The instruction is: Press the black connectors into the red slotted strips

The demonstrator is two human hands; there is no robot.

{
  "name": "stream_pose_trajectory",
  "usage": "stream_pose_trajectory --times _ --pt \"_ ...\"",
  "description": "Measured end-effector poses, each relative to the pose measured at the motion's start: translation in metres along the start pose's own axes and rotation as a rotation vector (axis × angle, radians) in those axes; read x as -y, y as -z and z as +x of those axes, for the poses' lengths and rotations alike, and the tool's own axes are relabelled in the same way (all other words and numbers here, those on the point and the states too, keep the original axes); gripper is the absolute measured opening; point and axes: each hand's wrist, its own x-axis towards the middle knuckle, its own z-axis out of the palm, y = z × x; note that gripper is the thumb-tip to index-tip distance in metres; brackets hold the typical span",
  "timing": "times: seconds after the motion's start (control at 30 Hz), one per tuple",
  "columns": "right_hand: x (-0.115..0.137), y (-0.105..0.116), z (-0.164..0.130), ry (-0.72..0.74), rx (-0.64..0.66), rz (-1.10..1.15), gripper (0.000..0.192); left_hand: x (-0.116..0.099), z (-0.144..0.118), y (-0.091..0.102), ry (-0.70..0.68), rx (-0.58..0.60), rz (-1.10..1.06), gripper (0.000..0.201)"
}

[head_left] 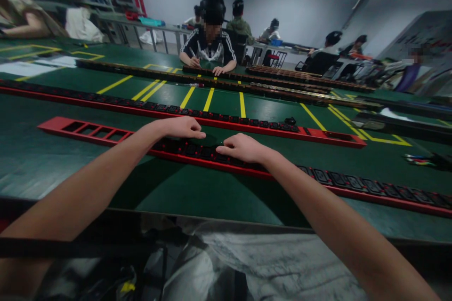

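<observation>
The green worktable (88, 169) fills most of the view, and across it, from nine o'clock toward four o'clock, the nearest long red power strip housing (353, 193) is laid, with a second red strip (318, 132) parallel just beyond it. The near housing is empty at its nine o'clock end, where open rectangular cut-outs (95, 130) are seen, and filled with black socket modules (339, 179) toward four o'clock. The step in hand is judged to be the seating of a socket module at the centre; it would be done best with even downward pressure from both sides, so that the module is kept square to its slot. The left hand (180, 128) is laid flat with fingers extended onto the strip; the right hand (243, 147) is curled lightly over the modules, fingertips pressed down. Whether anything is pinched beneath either hand cannot be told. At twelve o'clock a seated person (209, 47) is at work.
</observation>
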Motion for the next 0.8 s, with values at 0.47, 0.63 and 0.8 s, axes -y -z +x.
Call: stream_pose_trajectory --times 0.47,0.63,0.8 --pt "-0.002 -0.001 0.001 0.025 -0.018 0.000 0.060 -0.005 -0.009 -0.013 0.008 -0.141 0.161 0.047" --pt "-0.004 -0.004 0.002 0.017 -0.020 -0.015 0.060 -0.010 -0.012 -0.014 0.028 -0.239 0.333 0.046" --pt "-0.003 -0.003 0.002 0.015 -0.019 -0.022 0.061 -0.014 -0.013 -0.016 0.016 -0.317 0.457 0.046"
